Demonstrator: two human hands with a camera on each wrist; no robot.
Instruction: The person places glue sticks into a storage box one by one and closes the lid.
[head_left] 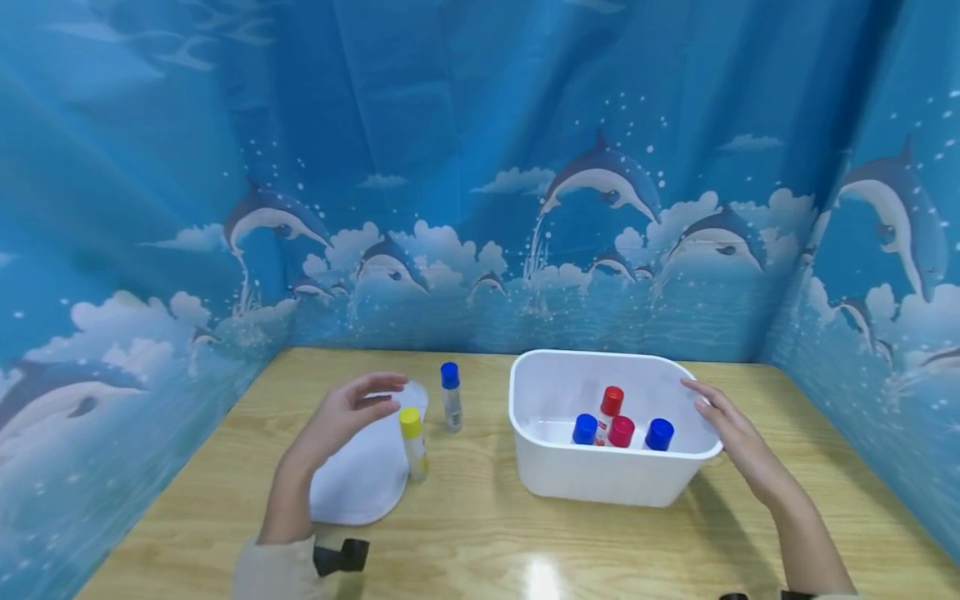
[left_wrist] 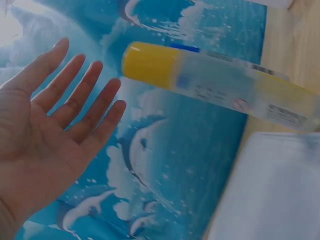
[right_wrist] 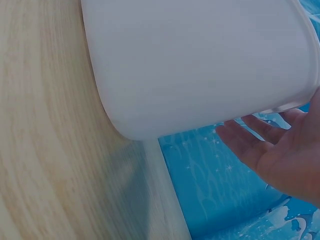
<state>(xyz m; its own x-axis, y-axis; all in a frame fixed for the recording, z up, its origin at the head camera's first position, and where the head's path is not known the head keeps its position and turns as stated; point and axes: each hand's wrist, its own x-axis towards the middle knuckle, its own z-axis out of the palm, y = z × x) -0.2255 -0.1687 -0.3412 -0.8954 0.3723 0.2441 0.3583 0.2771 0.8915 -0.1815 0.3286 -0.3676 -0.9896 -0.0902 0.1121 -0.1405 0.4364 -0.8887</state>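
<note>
My left hand [head_left: 341,425] hovers with spread fingers beside a clear tube with a yellow cap [head_left: 413,446], which stands upright. In the left wrist view, a gap separates the fingertips from that yellow-capped tube [left_wrist: 215,82]. Behind it stands a clear tube with a blue cap [head_left: 452,400]. At the right end of a white plastic bin [head_left: 592,479], my right hand [head_left: 738,433] rests its fingertips on the rim, the other fingers loosely extended along the outer wall [right_wrist: 200,65]. Inside the bin are several tubes, including a red-capped one [head_left: 612,402] and a blue-capped one [head_left: 659,435]; their lower parts are hidden.
A flat white rounded piece [head_left: 360,479] lies on the wooden table [head_left: 480,542] under and beside my left hand. Blue curtains with dolphins [head_left: 465,167] hang along the table's back and sides.
</note>
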